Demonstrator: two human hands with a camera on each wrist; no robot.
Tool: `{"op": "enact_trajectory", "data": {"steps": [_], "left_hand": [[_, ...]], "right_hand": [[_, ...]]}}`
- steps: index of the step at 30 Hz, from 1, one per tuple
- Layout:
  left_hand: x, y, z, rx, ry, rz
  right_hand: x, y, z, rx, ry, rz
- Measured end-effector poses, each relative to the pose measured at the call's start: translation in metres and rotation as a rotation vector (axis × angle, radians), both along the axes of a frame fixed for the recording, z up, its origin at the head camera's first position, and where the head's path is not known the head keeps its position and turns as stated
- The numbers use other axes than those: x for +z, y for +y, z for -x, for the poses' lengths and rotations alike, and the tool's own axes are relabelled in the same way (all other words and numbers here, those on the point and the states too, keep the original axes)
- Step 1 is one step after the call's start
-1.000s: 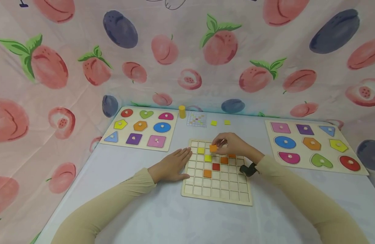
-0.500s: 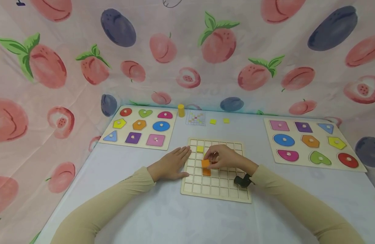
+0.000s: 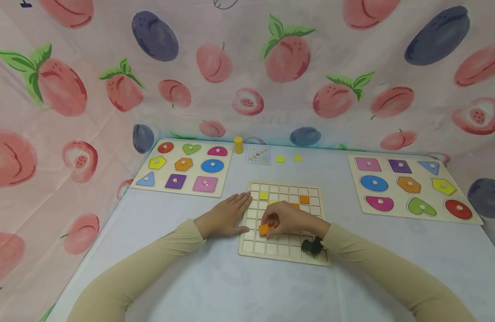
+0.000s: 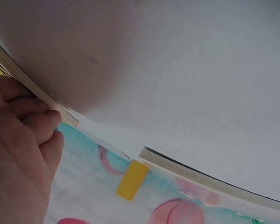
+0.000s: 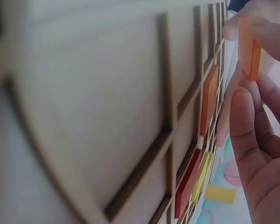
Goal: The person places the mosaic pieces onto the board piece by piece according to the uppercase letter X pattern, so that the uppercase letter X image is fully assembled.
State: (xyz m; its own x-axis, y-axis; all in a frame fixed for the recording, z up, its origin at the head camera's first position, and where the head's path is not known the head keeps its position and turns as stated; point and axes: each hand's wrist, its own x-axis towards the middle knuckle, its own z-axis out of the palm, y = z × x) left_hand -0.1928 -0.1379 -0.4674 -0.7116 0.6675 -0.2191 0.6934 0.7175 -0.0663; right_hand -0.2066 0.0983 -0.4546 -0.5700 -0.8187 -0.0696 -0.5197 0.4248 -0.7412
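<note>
While the left hand (image 3: 227, 218) lies flat on the tabletop (image 3: 215, 286) with its fingers straight, touching the left edge of the grid board (image 3: 251, 250), the right hand (image 3: 289, 219) is busy over the board. Its grip is closed on an orange tile (image 3: 264, 229), pinched between the thumb and fingertips. The tile hangs just over the lower left part of the board and is tilted, not flat in a square. In the right wrist view the orange tile (image 5: 250, 49) sits between the fingertips, just off the board.

On the board there is a yellow tile (image 3: 264, 195) near the top left and another orange tile (image 3: 304, 199) near the top right. More tiles lie partly hidden under the right hand.

Behind the board there is a small pattern card (image 3: 257, 155), two loose yellow tiles (image 3: 280, 159) and a yellow peg (image 3: 238, 145) standing up. A shape puzzle (image 3: 183, 167) lies far to the left, and a second shape puzzle (image 3: 408, 188) lies far to the right. A cloth with peaches and plums (image 3: 247, 67) hangs all around.
</note>
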Motion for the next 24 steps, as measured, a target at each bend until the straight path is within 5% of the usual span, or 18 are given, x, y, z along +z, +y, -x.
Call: {"op": "enact_trajectory", "data": {"steps": [24], "left_hand": [[0.0, 0.0, 0.0, 0.0, -0.006, -0.014]], "right_hand": [[0.001, -0.012, -0.004, 0.049, 0.04, -0.092]]}}
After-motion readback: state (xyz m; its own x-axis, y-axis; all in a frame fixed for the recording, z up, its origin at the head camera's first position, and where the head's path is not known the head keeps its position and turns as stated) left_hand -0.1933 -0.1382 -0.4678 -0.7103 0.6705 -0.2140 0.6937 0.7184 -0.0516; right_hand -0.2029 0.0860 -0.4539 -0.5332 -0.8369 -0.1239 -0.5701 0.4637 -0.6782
